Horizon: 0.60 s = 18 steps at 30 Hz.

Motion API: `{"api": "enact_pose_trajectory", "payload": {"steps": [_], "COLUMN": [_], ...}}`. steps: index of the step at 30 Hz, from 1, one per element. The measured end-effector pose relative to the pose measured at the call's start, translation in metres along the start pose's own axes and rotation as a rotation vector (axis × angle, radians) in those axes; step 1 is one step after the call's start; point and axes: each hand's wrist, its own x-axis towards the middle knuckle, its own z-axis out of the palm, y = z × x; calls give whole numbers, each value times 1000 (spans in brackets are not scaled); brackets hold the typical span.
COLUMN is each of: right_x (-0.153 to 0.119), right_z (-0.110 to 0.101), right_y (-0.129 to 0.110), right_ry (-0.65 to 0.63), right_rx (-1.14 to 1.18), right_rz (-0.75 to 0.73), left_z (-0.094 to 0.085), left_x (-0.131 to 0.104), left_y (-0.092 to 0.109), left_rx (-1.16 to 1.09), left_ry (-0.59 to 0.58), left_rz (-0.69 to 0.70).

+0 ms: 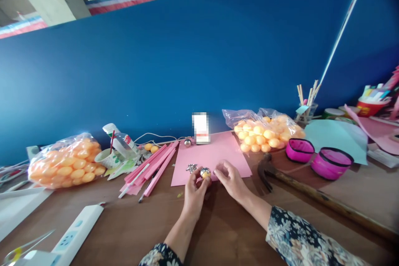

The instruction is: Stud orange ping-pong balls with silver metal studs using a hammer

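Between the thumb and fingers of my left hand (195,195) is a small ball (205,173), shiny silver on top and yellow-orange lower down. Just to its right, my right hand (232,181) has its thumb and fingertips pinched together, apart from the ball; whatever they may hold is too small to make out. Both hands are over the near edge of a pink sheet (215,151) lying on the brown table. A little heap of shiny silver pieces (191,168) lies on the sheet beside my left fingers. Farther back rests a silver ball (187,143).
Bags of orange balls stand left (67,164) and right (262,135). Pink strips (156,166) lie left of the sheet. A hammer (299,183) and two magenta fabric containers (332,164) are on the right. A power strip (73,232) and scissors (23,251) lie front left.
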Motion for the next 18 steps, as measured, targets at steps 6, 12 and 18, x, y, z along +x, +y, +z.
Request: {"api": "enact_pose_trajectory", "payload": {"steps": [6,12,18], "right_x": [0,1,2], "right_z": [0,0,1], "right_y": [1,4,3], "right_ry": [-7,-13,-9], "right_rx": [-56,-47,-58], "right_rz": [-21,-38,-26], "left_z": [1,3,4], "left_x": [0,0,-2], "left_y": [2,5,6], "left_rx": [12,22,45], "left_ry": [-2,5,9], "left_rz": [12,-5,-10]}}
